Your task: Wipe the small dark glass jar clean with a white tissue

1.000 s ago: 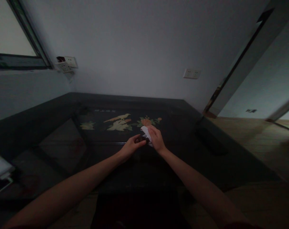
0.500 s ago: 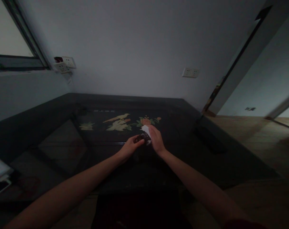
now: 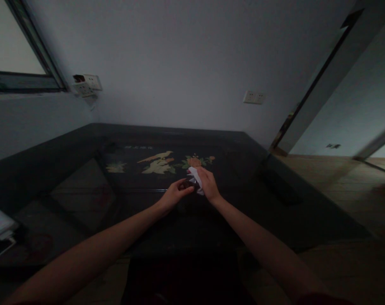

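Between my hands is a small dark, shiny object (image 3: 189,184); its kind is too dim to make out. My left hand (image 3: 173,195) is closed around its left side, thumb in front and fingers behind. A crumpled white tissue (image 3: 194,173) lies under the fingers of my right hand (image 3: 209,184), which is closed on it and presses it to the right side of the dark object. Both hands are just over the dark table (image 3: 167,237), in front of its bird-and-flower picture (image 3: 159,165).
A flat black item (image 3: 283,188) lies on the table to the right. At the left edge is a whitish device with a cable (image 3: 1,228). The wall behind carries sockets (image 3: 254,97), with more sockets (image 3: 88,84) near the window.
My right hand has shifted slightly with the tissue, which now covers more of the dark object's right side. My left hand has stayed almost in place.
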The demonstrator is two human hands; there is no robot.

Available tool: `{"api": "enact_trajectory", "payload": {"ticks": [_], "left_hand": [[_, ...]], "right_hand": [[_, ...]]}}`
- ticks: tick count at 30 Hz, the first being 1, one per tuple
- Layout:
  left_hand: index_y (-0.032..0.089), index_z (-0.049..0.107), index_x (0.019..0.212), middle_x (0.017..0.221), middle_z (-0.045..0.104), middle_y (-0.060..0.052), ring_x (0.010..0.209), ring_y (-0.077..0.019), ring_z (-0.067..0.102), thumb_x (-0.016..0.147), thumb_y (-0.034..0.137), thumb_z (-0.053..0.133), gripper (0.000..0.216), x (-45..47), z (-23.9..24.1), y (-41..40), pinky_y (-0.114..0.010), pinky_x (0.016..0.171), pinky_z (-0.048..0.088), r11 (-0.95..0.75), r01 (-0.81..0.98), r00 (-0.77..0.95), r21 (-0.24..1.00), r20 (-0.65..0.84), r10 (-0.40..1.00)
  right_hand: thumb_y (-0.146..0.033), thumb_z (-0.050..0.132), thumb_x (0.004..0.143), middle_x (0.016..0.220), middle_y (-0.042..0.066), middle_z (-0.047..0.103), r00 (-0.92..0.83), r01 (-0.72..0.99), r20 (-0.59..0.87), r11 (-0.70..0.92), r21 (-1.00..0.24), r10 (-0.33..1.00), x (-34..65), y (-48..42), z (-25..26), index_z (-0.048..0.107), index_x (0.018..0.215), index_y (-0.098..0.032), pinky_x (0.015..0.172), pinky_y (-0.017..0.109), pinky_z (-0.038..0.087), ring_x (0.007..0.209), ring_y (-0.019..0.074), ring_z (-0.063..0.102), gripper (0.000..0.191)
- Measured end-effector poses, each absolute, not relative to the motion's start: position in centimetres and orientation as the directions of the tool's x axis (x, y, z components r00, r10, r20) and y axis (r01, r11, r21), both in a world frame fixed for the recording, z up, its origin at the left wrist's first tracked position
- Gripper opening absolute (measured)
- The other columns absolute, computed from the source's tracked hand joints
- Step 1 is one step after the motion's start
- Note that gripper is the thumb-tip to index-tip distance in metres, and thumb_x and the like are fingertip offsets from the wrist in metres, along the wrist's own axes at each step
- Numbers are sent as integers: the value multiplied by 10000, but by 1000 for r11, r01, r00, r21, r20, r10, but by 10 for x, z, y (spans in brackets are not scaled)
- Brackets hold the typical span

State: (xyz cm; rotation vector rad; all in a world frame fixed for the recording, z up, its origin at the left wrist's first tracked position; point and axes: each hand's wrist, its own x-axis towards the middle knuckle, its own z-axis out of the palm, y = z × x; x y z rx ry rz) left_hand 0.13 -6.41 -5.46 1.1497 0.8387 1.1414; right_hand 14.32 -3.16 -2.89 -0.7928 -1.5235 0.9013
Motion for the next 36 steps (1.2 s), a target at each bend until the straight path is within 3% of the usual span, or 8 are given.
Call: {"api": "enact_trajectory", "payload": {"ticks": [5,8,13,17,21,24,31,36], "left_hand": [[131,634,1099,1098,703,-98,1062,-270,625,612,321,805,550,2,-46,-68,-386,971,436,-9,-218,255,976,66,965],[134,618,1129,1103,702,-96,1067,-268,623,617,296,800,567,3,-45,-69,-392,978,430,-16,-222,266,975,76,961],[138,626,1104,1064,709,-91,1044,-259,625,638,301,787,519,2,-47,-68,-376,955,439,-13,-222,267,975,73,961],[133,644,1035,991,710,-77,970,-240,630,675,337,761,429,0,-51,-66,-345,897,451,-45,-171,264,984,90,960],[125,652,914,875,701,-48,877,-216,622,662,380,766,376,0,-57,-63,-322,840,447,-52,-149,232,987,86,969],[117,647,931,900,702,-55,882,-209,623,644,381,779,412,1,-60,-60,-326,861,443,-45,-190,234,981,90,968],[133,618,1094,1058,704,-93,1021,-254,627,616,328,804,549,2,-54,-64,-387,957,435,12,-208,243,978,39,969],[128,616,1101,1073,706,-93,1055,-267,625,604,317,808,565,2,-46,-69,-404,988,421,27,-235,296,972,45,954]], "right_hand": [[-558,517,772,717,54,719,-274,-348,105,3,-937,956,143,-24,-36,702,787,-180,743,346,498,695,212,668,421],[-541,493,785,749,66,725,-341,-389,46,-97,-916,939,142,-23,-39,698,825,-175,756,358,503,703,215,678,422],[-531,462,835,870,73,715,-134,-156,335,314,-936,933,144,-31,-35,693,837,-188,838,363,471,842,223,650,414],[-407,407,917,1007,85,670,-189,217,652,679,-702,734,145,-46,-27,677,976,-210,913,363,434,986,217,595,339],[-295,408,930,1052,83,656,-303,350,725,780,-520,619,144,-54,-23,665,1036,-224,972,385,405,1083,220,550,287],[-301,441,916,1008,77,668,-278,315,722,770,-554,634,144,-51,-24,683,980,-222,954,384,416,1057,220,566,262],[-444,549,808,822,59,706,-118,-157,380,361,-919,917,144,-31,-34,707,798,-181,783,337,472,793,209,640,307],[-511,559,752,701,53,708,-241,-427,100,-13,-904,965,141,-27,-40,694,736,-172,701,341,496,663,210,655,365]]}}
